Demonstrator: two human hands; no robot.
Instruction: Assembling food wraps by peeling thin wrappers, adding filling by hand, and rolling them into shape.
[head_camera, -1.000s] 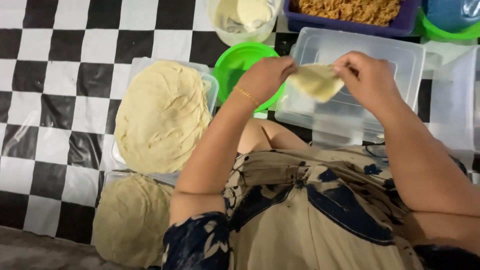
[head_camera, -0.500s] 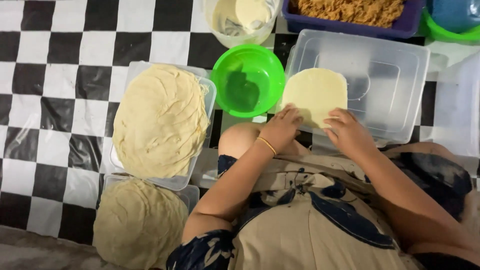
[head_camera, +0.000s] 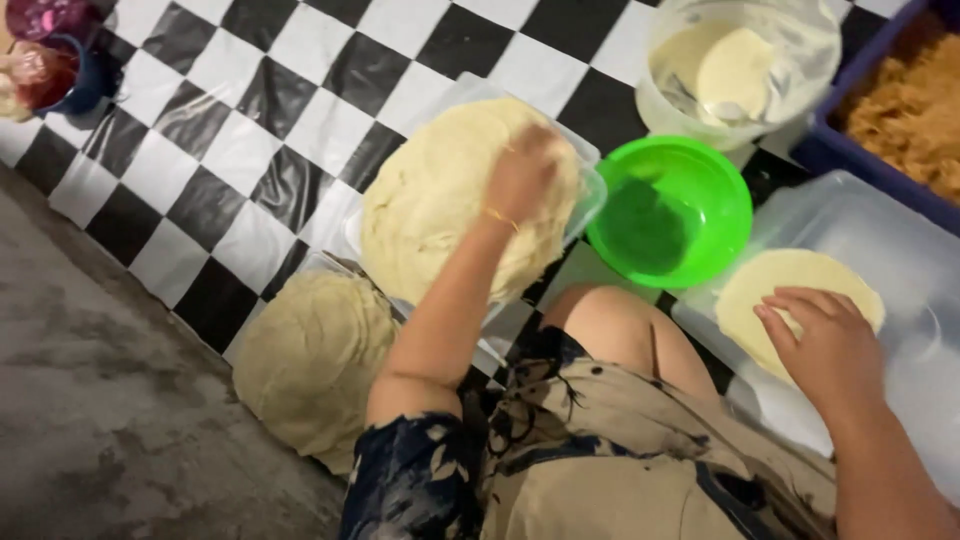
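A stack of thin pale wrappers (head_camera: 440, 200) is held in a clear tray (head_camera: 590, 185) on the black-and-white checked floor covering (head_camera: 240, 130). A second pile of wrappers (head_camera: 310, 365) is seen just beside it, at the edge of the covering. An empty green bowl (head_camera: 672, 212) is set between the tray and an upturned clear plastic box (head_camera: 900, 290). Behind the bowl, a clear tub (head_camera: 735, 70) with creamy paste is seen, and a dark blue container (head_camera: 890, 100) filled with brownish shredded filling lies at the right edge.

The left hand (head_camera: 522, 178) is laid on top of the wrapper stack in the tray; how far its fingers are spread cannot be told, since the hand is blurred. The right hand (head_camera: 825, 340) is rested on a single round wrapper (head_camera: 785, 290) spread flat on the plastic box, its fingers (head_camera: 785, 318) loosely spread and pressed on the wrapper's near edge, nothing being gripped.
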